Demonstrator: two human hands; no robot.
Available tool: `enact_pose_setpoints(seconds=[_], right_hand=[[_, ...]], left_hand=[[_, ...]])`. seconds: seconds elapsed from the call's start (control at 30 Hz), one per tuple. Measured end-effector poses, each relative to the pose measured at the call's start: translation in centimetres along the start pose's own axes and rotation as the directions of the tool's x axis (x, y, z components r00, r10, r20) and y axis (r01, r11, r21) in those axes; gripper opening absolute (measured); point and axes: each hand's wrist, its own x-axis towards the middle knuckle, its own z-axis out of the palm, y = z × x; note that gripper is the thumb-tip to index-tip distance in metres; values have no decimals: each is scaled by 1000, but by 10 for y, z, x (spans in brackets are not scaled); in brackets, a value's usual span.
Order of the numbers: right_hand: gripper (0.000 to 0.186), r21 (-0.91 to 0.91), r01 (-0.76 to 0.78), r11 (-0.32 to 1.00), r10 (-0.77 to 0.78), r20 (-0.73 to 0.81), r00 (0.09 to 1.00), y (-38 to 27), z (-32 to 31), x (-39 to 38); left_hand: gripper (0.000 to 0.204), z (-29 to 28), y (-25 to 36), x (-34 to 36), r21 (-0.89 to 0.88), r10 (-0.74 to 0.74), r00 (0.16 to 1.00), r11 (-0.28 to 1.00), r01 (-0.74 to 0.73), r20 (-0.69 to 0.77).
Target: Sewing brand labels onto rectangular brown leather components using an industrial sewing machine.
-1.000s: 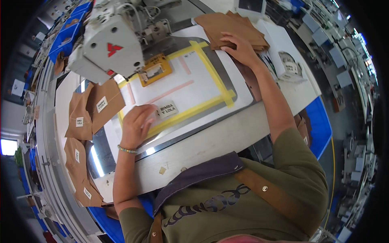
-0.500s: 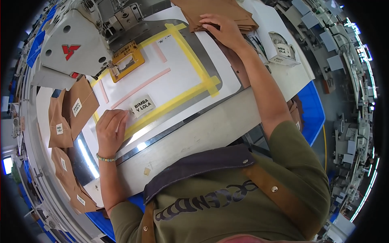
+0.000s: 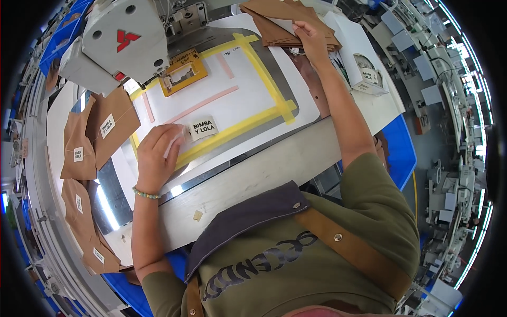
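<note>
My left hand [image 3: 158, 156] rests on the white work plate [image 3: 211, 90] framed with yellow tape, fingers curled on a small white label piece beside a white printed label [image 3: 203, 128]. My right hand [image 3: 311, 39] reaches to the far right and lies on a stack of brown fabric pieces [image 3: 280, 24], pinching the top one. A grey sewing machine head [image 3: 124, 39] stands at the back left, with an orange clamp frame [image 3: 182, 74] under its needle.
Brown fabric pieces with white labels [image 3: 100, 129] lie in a row along the left edge. A small box of labels [image 3: 369, 76] sits at the right. Blue bins [image 3: 398, 153] flank the table. More workstations stretch along the right.
The view has shifted so the table sits lower and nearer. My left hand has slid closer to the printed label. My right hand stays on the brown stack.
</note>
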Motion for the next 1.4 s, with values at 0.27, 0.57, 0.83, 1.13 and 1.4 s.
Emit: enact_pose_setpoints(seconds=[0.27, 0.57, 0.83, 1.13, 1.4], right_hand=[[20, -450, 781, 434, -433, 656, 618, -49, 51, -26], [18, -42, 981, 188, -618, 772, 151, -83, 128, -70], [13, 96, 953, 289, -620, 777, 110, -90, 166, -93], [59, -336, 793, 508, -154, 871, 467, -94, 69, -102], [66, -304, 794, 526, -184, 872, 455, -85, 75, -104]], left_hand=[[38, 10, 17, 10, -78, -223, 971, 970, 230, 87], [49, 14, 20, 34, 103, -15, 996, 995, 6, 92], [40, 19, -17, 47, 295, -2, 992, 955, -37, 129], [43, -16, -41, 17, 494, 46, 985, 861, -124, 168], [50, -14, -11, 2, 457, -226, 958, 881, 123, 178]])
